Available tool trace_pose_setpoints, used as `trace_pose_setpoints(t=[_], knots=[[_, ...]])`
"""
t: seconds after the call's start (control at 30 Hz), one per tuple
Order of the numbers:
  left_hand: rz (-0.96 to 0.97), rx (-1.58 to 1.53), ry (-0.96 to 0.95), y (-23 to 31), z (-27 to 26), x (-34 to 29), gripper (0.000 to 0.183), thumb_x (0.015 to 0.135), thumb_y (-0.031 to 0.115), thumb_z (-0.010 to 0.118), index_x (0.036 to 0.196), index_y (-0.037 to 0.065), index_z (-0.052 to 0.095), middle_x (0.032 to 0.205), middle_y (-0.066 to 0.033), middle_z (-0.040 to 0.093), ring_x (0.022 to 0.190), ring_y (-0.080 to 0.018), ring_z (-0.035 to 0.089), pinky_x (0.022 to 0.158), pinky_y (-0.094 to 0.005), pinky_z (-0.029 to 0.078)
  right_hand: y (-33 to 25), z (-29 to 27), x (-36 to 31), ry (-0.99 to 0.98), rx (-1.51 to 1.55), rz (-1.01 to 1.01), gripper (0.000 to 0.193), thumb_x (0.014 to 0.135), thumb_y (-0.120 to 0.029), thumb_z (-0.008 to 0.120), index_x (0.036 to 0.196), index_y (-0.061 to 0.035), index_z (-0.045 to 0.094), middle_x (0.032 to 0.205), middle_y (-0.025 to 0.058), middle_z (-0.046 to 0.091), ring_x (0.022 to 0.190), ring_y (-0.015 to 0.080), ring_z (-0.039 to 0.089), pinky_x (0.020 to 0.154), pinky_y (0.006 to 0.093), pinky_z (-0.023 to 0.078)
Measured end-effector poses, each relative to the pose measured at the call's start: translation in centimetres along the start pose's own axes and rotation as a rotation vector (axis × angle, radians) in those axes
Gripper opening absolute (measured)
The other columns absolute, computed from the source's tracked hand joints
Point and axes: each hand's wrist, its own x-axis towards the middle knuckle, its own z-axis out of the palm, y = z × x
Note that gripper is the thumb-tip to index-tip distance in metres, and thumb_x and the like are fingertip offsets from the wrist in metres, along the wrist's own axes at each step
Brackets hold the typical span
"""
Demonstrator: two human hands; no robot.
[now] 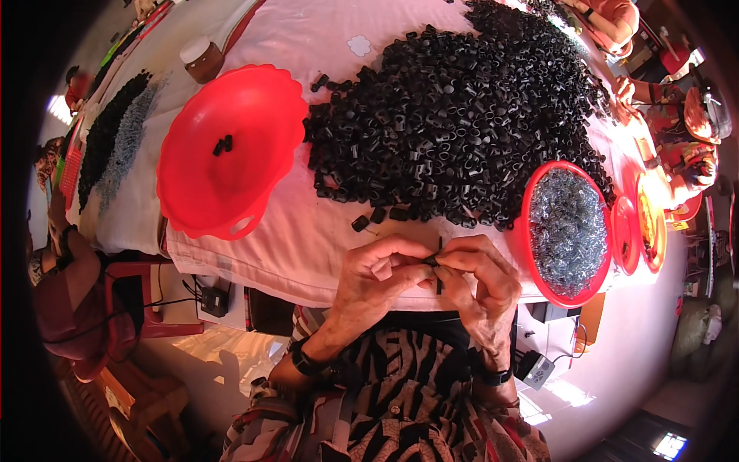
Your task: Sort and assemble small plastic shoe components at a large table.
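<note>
My left hand (371,273) and my right hand (483,289) meet over the table's near edge, fingertips pinched together. Between them is a small black plastic piece (431,260), mostly covered by the fingers. A thin dark upright strip shows at the same spot; whether it belongs to the piece I cannot tell. Just beyond my hands spreads a large heap of short black plastic pieces (454,123). A red scalloped basin (254,108) to the left holds a few black pieces (222,145). Close to my right hand, a red bowl (530,250) is full of small shiny metal parts (570,231).
A pale cloth (285,266) covers the table. Behind the basin stands a brown jar (203,61) with a white lid. More red bowls (626,235) sit at the right edge, where other people's arms (639,127) reach in. A red chair (127,308) and a seated person are at left.
</note>
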Motion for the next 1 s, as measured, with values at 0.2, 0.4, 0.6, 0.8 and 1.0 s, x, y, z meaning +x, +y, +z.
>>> trace_pose_setpoints(t=[0.2, 0.4, 0.6, 0.8, 1.0], knots=[[0.056, 0.04, 0.117, 3.6, 1.4, 0.6, 0.026, 0.091, -0.006, 0.064, 0.117, -0.004, 0.064, 0.105, -0.0106, 0.068, 0.088, -0.0149, 0.067, 0.079, -0.0282, 0.056, -0.2, -0.3, 1.4, 0.148, 0.199, 0.18, 0.023, 0.082, 0.009, 0.066, 0.102, 0.0011, 0.072, 0.097, 0.0113, 0.069, 0.078, 0.0139, 0.066, 0.066, 0.0249, 0.051], [0.092, -0.103, 0.18, 4.0, 0.4, 0.7, 0.026, 0.094, -0.002, 0.063, 0.119, -0.002, 0.065, 0.104, -0.0083, 0.068, 0.089, -0.0154, 0.067, 0.081, -0.0292, 0.054, 1.9, 2.0, 2.9, 0.15, -0.548, -0.122, 0.01, 0.075, -0.002, 0.073, 0.085, -0.0048, 0.069, 0.083, 0.0066, 0.065, 0.08, 0.0266, 0.064, 0.063, 0.0379, 0.052], [-0.035, -0.034, 0.227, 2.5, -0.4, -0.6, 0.021, 0.093, 0.001, 0.062, 0.113, -0.003, 0.066, 0.102, -0.0122, 0.07, 0.085, -0.0154, 0.066, 0.076, -0.0271, 0.052, 2.2, 3.2, 3.4, 0.188, -0.704, -0.171, 0.012, 0.075, -0.005, 0.074, 0.087, -0.0062, 0.069, 0.087, 0.0049, 0.062, 0.08, 0.0265, 0.063, 0.062, 0.039, 0.052], [-0.061, -0.025, 0.205, 1.9, -0.8, -0.8, 0.022, 0.092, -0.002, 0.062, 0.113, -0.003, 0.066, 0.101, -0.0107, 0.069, 0.086, -0.0154, 0.067, 0.077, -0.0272, 0.053, 2.2, 3.3, 3.1, 0.168, -0.675, -0.2, 0.019, 0.073, -0.001, 0.074, 0.091, -0.0055, 0.07, 0.089, 0.006, 0.064, 0.079, 0.0282, 0.062, 0.062, 0.0389, 0.052], [-0.047, -0.018, 0.223, 1.7, -0.9, -1.0, 0.02, 0.091, 0.0, 0.067, 0.111, -0.002, 0.068, 0.095, -0.0066, 0.069, 0.085, -0.0137, 0.068, 0.079, -0.0275, 0.055, -0.2, 2.3, 1.2, 0.106, -0.09, 0.076, 0.02, 0.078, 0.008, 0.073, 0.095, 0.0012, 0.069, 0.098, 0.012, 0.071, 0.08, 0.0199, 0.069, 0.069, 0.0302, 0.055]])
